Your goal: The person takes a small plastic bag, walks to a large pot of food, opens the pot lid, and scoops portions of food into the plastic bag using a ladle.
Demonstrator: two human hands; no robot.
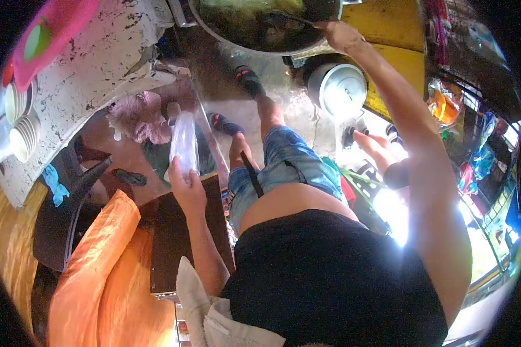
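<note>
At the top, my right hand [342,38] is closed on a thin, dark-handled stirring utensil [300,19] that reaches into a large dark pot [324,45]. Its far end is lost among the food, which looks yellowish and steamy. Lower and to the left, my left hand [186,188] is wrapped around a long clear plastic item [184,141], held upright away from the pot. Whether this is a bottle or a filled bag, I cannot tell.
A lidded silver pot [340,89] stands below the big one, near another person's legs [376,149]. To the left are a worn white counter [98,63], stacked cups [24,137], a pink plush-looking item [140,117] and orange cloth [95,277]. Hanging plastic bags [444,107] line the right.
</note>
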